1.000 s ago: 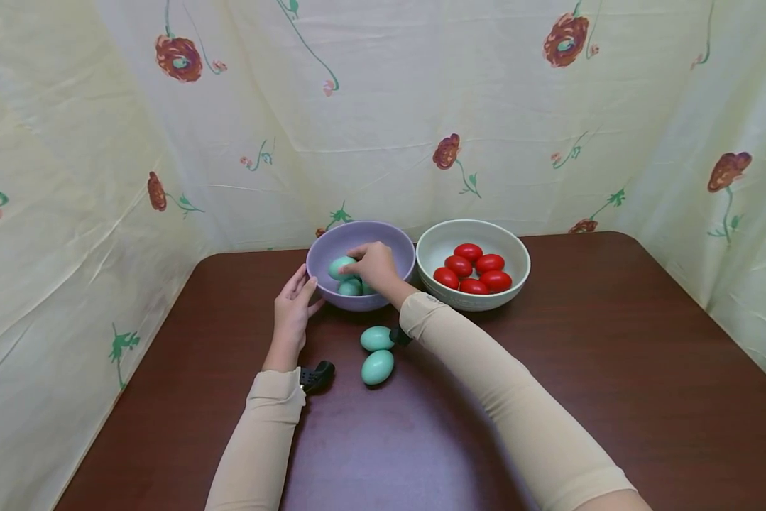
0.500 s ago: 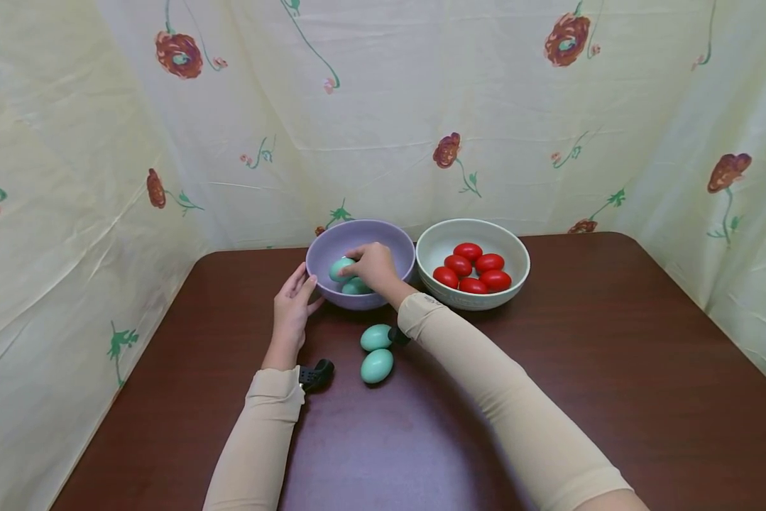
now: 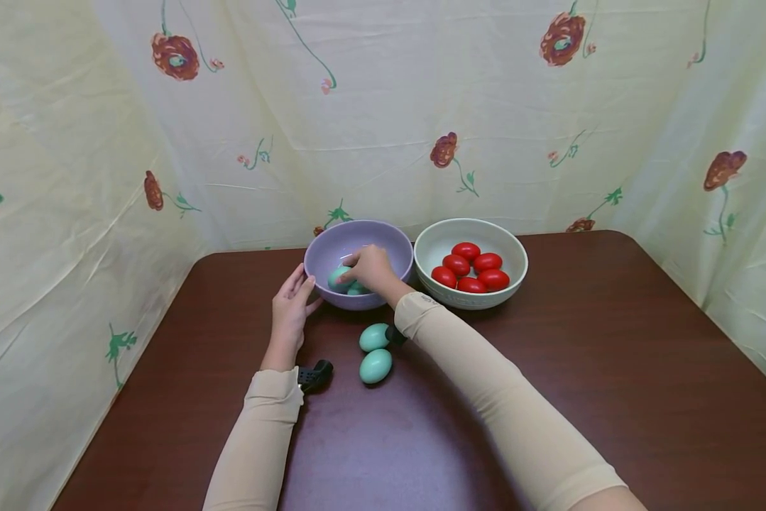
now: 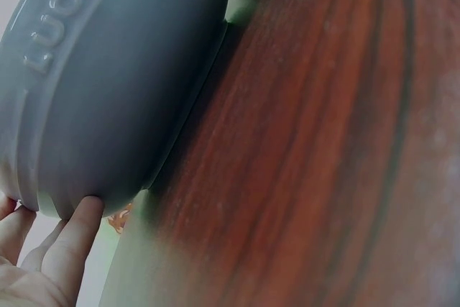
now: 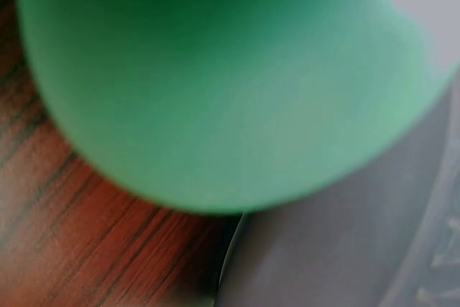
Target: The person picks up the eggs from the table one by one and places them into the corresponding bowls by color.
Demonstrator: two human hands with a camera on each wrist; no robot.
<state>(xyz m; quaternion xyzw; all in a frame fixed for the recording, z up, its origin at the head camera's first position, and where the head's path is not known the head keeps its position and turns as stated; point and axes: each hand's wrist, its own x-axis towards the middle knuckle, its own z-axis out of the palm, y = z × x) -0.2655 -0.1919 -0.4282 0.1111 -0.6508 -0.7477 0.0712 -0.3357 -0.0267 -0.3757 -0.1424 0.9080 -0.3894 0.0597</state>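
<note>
A purple bowl (image 3: pixel 389 245) stands at the back of the table, with teal eggs inside. Its left side is touched by my left hand (image 3: pixel 290 312); in the left wrist view, outstretched fingers (image 4: pixel 75 239) meet the outer wall. Over the bowl, my right hand (image 3: pixel 375 270) pinches a teal egg (image 3: pixel 339 279) low inside. Another teal egg (image 3: pixel 357 288) lies beneath that hand, partly hidden. On the table in front of the bowl are two more teal eggs, a rear one (image 3: pixel 374 337) and a front one (image 3: pixel 375 366). A blurred teal egg (image 5: pixel 237 120) fills most of the right wrist view.
A pale bowl (image 3: pixel 517 273) holding several red eggs (image 3: pixel 471 285) stands right beside the purple one. The brown table (image 3: pixel 613 355) extends to both sides. A flowered cloth (image 3: pixel 383 106) hangs close behind the table's back edge.
My right hand has lowered the pinched egg slightly into the purple bowl. Beneath it, the other teal eggs have shifted and show less. My left hand stays at the bowl.
</note>
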